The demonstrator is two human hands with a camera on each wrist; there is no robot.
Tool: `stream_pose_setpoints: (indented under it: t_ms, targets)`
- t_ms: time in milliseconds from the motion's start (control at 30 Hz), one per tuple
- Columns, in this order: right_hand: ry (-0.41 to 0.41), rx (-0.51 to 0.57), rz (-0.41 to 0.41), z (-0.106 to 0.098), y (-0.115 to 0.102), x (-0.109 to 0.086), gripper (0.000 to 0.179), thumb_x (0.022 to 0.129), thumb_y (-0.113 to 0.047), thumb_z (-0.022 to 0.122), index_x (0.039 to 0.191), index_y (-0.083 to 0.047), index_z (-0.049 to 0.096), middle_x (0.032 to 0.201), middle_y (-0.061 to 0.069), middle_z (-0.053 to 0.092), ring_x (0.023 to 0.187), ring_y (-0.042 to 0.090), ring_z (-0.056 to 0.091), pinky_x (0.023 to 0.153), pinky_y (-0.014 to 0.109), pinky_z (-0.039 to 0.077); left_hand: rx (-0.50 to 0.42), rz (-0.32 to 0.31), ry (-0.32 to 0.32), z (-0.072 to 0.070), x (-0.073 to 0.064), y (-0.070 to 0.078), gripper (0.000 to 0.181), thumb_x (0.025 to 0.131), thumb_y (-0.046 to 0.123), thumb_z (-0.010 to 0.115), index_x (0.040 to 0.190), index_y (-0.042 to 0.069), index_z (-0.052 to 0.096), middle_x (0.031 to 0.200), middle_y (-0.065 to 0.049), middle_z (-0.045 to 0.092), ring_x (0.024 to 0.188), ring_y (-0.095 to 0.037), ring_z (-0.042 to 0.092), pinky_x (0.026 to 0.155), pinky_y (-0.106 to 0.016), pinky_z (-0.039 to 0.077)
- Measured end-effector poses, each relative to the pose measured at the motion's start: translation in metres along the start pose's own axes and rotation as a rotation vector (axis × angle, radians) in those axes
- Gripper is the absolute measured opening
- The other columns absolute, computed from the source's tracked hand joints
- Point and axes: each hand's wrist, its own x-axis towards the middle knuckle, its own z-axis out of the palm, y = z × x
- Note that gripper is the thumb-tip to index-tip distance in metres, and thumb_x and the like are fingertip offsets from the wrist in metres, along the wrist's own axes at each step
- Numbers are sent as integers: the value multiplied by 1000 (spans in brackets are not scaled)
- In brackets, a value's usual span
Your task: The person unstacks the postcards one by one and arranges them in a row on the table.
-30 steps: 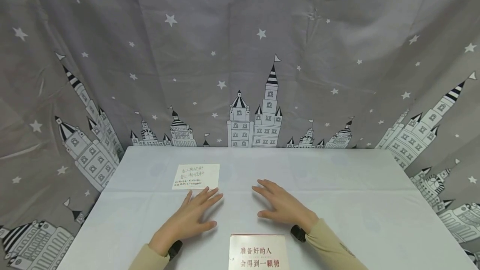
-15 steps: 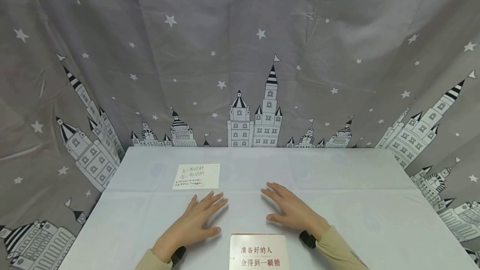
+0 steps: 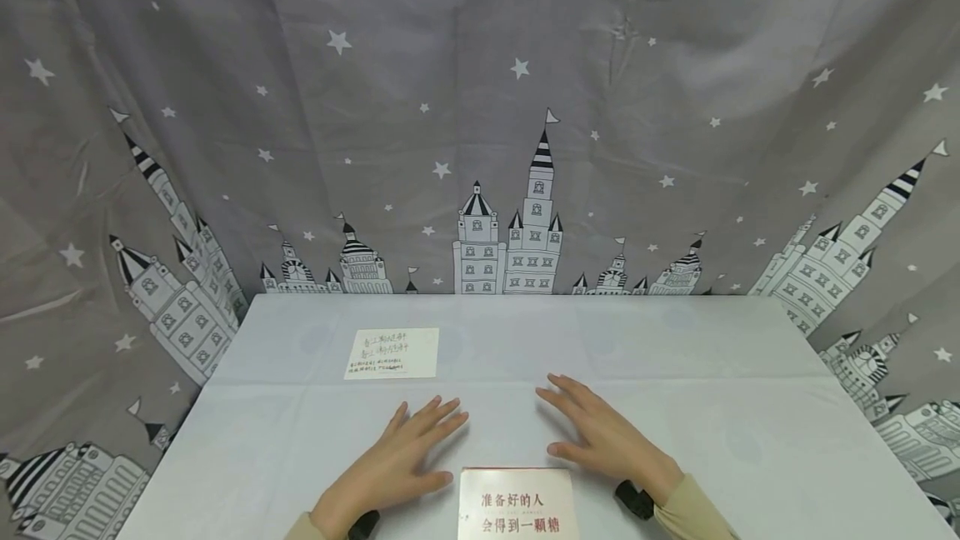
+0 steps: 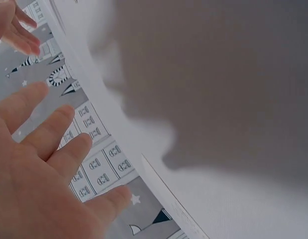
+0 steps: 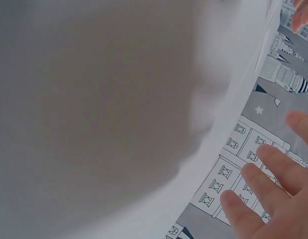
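Note:
My left hand (image 3: 397,461) hovers over the white table with its fingers spread and nothing in them. It lies nearest to a card or booklet with red printed characters (image 3: 517,502), just left of that item's upper corner. Across from it, my right hand (image 3: 607,436) holds nothing either, fingers apart and pointing up and left. A white card with handwriting (image 3: 393,354) lies flat beyond the left fingertips. In the left wrist view the left hand (image 4: 49,169) shows its spread fingers, and the right wrist view shows the right hand (image 5: 278,194) the same way.
The white tabletop (image 3: 712,440) reaches back to a grey curtain (image 3: 630,132) printed with stars and castles, which also hangs at both sides. A black wrist strap (image 3: 633,500) sits on the right wrist. The lower edge of the red-lettered item is cut off by the frame.
Both hands have drifted right and toward the person, the left coming away from the handwritten card. Both cards have stayed in place.

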Motion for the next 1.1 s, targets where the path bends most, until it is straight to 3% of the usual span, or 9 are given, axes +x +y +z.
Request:
stream_pose_setpoints:
  t_ms: [467,700,833,1033,1100]
  targets:
    - [11,6,-24,3,-17,-20,71,84,-43,70,144,-15,44,148,13,37,133,34,38,99,53,42,12,87,-1,11,-6,17,69,84,38,68,145,15,43,149,-8,38,136,-35,32,104,-67,22]
    - [40,-29,-53,3,-25,-32,70,84,-45,68,143,-14,45,146,14,40,130,34,42,94,53,46,-21,51,-59,14,-12,29,70,86,45,64,147,21,40,152,-1,34,138,-29,30,107,-64,21]
    - [49,-36,-71,3,-29,-38,69,85,-46,67,143,-16,45,146,12,40,129,30,43,93,50,47,-60,49,-82,17,-14,32,72,84,46,65,147,21,40,152,-4,34,139,-31,29,105,-66,20]
    - [-15,-3,-34,4,-37,-48,72,86,-52,63,146,-21,39,150,8,36,131,27,41,94,47,48,-31,83,-67,22,-15,33,74,85,59,58,145,18,44,149,-7,38,136,-31,33,103,-65,26]
    - [-27,-4,-30,5,-39,-52,74,85,-55,62,147,-21,38,150,8,36,130,27,42,93,46,49,-40,68,-65,24,-16,34,77,83,66,55,144,20,45,149,-5,39,136,-29,34,104,-64,27]
